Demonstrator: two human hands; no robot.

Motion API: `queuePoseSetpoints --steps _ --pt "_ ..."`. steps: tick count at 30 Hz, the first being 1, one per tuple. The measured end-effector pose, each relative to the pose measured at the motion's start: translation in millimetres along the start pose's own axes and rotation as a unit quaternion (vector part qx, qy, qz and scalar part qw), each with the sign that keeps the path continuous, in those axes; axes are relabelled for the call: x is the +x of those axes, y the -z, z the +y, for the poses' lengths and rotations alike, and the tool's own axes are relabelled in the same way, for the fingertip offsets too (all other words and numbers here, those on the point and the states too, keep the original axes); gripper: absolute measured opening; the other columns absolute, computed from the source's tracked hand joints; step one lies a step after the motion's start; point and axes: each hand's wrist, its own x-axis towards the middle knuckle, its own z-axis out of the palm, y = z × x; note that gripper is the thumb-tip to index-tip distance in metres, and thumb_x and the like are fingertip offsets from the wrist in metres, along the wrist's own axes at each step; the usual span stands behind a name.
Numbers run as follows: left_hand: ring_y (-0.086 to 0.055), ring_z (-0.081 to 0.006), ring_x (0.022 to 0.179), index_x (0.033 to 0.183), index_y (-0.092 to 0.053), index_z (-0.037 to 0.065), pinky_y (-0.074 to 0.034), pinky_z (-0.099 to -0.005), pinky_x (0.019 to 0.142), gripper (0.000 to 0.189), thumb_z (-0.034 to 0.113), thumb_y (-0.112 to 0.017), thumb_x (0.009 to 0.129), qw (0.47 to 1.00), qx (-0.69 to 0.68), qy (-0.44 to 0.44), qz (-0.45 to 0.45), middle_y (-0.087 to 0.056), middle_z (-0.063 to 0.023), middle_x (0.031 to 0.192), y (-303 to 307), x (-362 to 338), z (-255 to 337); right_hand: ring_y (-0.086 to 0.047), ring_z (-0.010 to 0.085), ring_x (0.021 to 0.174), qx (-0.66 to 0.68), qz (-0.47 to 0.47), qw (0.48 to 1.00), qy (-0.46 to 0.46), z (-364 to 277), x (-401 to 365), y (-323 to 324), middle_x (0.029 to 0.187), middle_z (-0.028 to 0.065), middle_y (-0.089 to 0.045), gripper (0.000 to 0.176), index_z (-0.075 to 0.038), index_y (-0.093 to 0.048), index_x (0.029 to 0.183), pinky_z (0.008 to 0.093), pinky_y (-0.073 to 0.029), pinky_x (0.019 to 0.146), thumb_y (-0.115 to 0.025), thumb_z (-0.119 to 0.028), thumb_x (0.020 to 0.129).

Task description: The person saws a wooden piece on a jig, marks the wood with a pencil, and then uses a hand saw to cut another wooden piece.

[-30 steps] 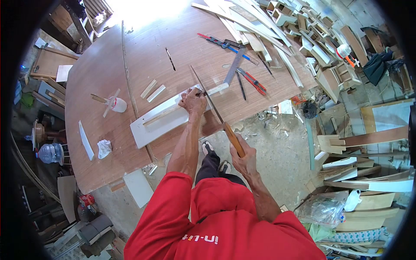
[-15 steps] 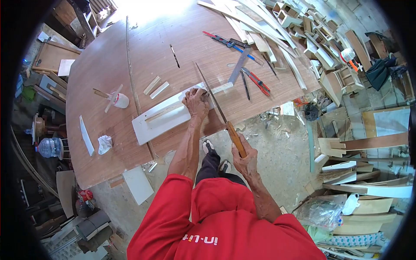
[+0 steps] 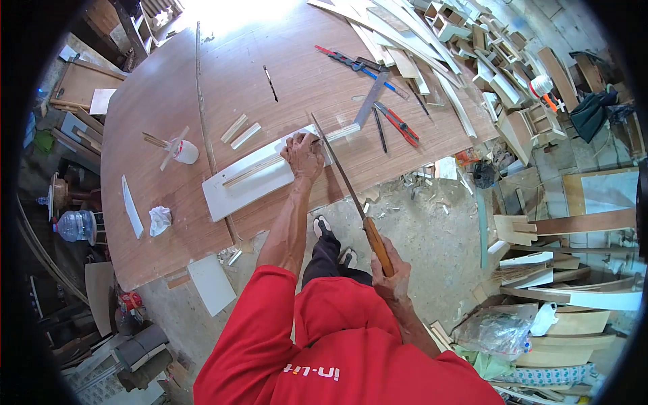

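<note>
My left hand (image 3: 304, 156) presses a thin light wood strip (image 3: 255, 171) down on a white board (image 3: 226, 196), its fingers bent around the strip near the board's right end. Past that end, the strip reaches toward a metal square (image 3: 371, 100). In my right hand (image 3: 393, 271) is the wooden handle of a handsaw (image 3: 375, 243). The saw's narrow blade slants up and left, crossing the strip just right of my left hand.
On the brown table (image 3: 155, 223) are a white glue pot (image 3: 184, 151), short strips (image 3: 246, 136), a pencil-like tool (image 3: 271, 84), red pliers-like cutters (image 3: 397, 124) and a crumpled white wad (image 3: 160, 221). Long offcuts (image 3: 455, 111) lie at the upper right.
My right hand has moved down and slightly right, drawing the saw back toward my body. My left hand stays on the strip and board.
</note>
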Motion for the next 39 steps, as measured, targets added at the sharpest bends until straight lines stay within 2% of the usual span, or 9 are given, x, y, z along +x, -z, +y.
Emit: queuePoseSetpoints --steps 5,8,23,25,29,31,35,37,39 --pt "-0.048 -0.0269 0.1 0.088 -0.065 0.015 -0.027 -0.043 0.084 0.017 0.017 -0.065 0.071 1.0 0.0 -0.008 0.011 -0.06 -0.0055 0.098 -2 2 -2 -0.063 0.0112 0.077 -0.023 0.001 0.999 0.044 1 30 -19 0.095 0.0146 -0.07 0.042 0.0 -0.055 0.13 0.0259 -0.051 0.065 -0.062 -0.005 0.088" --pt "-0.048 -0.028 0.099 0.088 -0.063 0.014 -0.027 -0.0434 0.082 0.019 0.014 -0.064 0.069 0.999 -0.009 -0.027 0.021 -0.059 -0.006 0.097 -1 -1 -3 -0.061 0.0123 0.058 -0.017 0.043 0.989 0.14 10 34 -22 0.069 0.0117 -0.06 0.044 -0.007 -0.054 0.131 0.0283 -0.049 0.055 -0.062 -0.007 0.088" --pt "-0.047 -0.0285 0.104 0.09 -0.063 0.013 -0.03 -0.0446 0.089 0.022 0.005 -0.064 0.069 1.0 -0.009 -0.021 -0.007 -0.058 -0.0061 0.101 6 0 3 -0.062 0.0132 0.062 -0.022 0.064 0.978 0.197 17 37 -24 0.081 0.0139 -0.067 0.05 -0.007 -0.051 0.135 0.0291 -0.05 0.057 -0.062 -0.005 0.086" --pt "-0.047 -0.028 0.104 0.089 -0.063 0.012 -0.03 -0.0451 0.089 0.022 0.004 -0.064 0.068 0.999 -0.012 -0.031 -0.012 -0.058 -0.0059 0.101 5 1 3 -0.065 0.0136 0.088 -0.015 -0.009 0.998 0.067 9 29 -16 0.109 0.0164 -0.068 0.047 -0.005 -0.052 0.135 0.0273 -0.052 0.076 -0.06 -0.004 0.089" --pt "-0.047 -0.0282 0.104 0.091 -0.062 0.012 -0.029 -0.0453 0.088 0.026 0.004 -0.062 0.066 1.0 -0.015 -0.022 -0.014 -0.057 -0.0056 0.102 3 3 3 -0.065 0.0127 0.088 -0.029 -0.025 0.999 0.01 10 13 -3 0.109 0.0159 -0.068 0.047 -0.005 -0.052 0.135 0.0266 -0.052 0.076 -0.06 -0.004 0.089" --pt "-0.047 -0.0276 0.104 0.089 -0.063 0.012 -0.029 -0.0452 0.088 0.024 0.003 -0.064 0.068 1.0 -0.015 -0.021 -0.014 -0.057 -0.0057 0.101 3 1 3 -0.059 0.0129 0.056 -0.027 0.008 0.997 0.077 17 2 1 0.077 0.0129 -0.067 0.052 -0.008 -0.052 0.136 0.0292 -0.049 0.054 -0.063 -0.004 0.085" --pt "-0.047 -0.0274 0.103 0.089 -0.063 0.012 -0.029 -0.0452 0.088 0.021 0.004 -0.064 0.07 1.0 -0.013 -0.024 -0.01 -0.057 -0.0052 0.099 2 1 4 -0.059 0.0116 0.056 -0.014 0.047 0.986 0.159 20 -1 2 0.077 0.0119 -0.067 0.051 -0.008 -0.052 0.136 0.0278 -0.048 0.053 -0.062 -0.005 0.086" --pt "-0.047 -0.0272 0.102 0.089 -0.063 0.012 -0.029 -0.0452 0.088 0.02 0.004 -0.064 0.07 1.0 -0.01 -0.027 -0.008 -0.056 -0.0049 0.099 2 0 2 -0.064 0.0127 0.087 -0.027 -0.003 0.999 0.032 8 5 2 0.107 0.015 -0.069 0.046 -0.004 -0.052 0.134 0.0261 -0.051 0.075 -0.06 -0.005 0.089" --pt "-0.047 -0.027 0.102 0.089 -0.063 0.012 -0.029 -0.0453 0.088 0.02 0.005 -0.065 0.071 0.999 -0.013 -0.037 -0.004 -0.056 -0.005 0.099 1 2 2 -0.065 0.0133 0.087 -0.018 -0.008 0.999 0.036 5 15 -5 0.107 0.0154 -0.069 0.046 -0.004 -0.052 0.134 0.0262 -0.051 0.075 -0.06 -0.005 0.089"
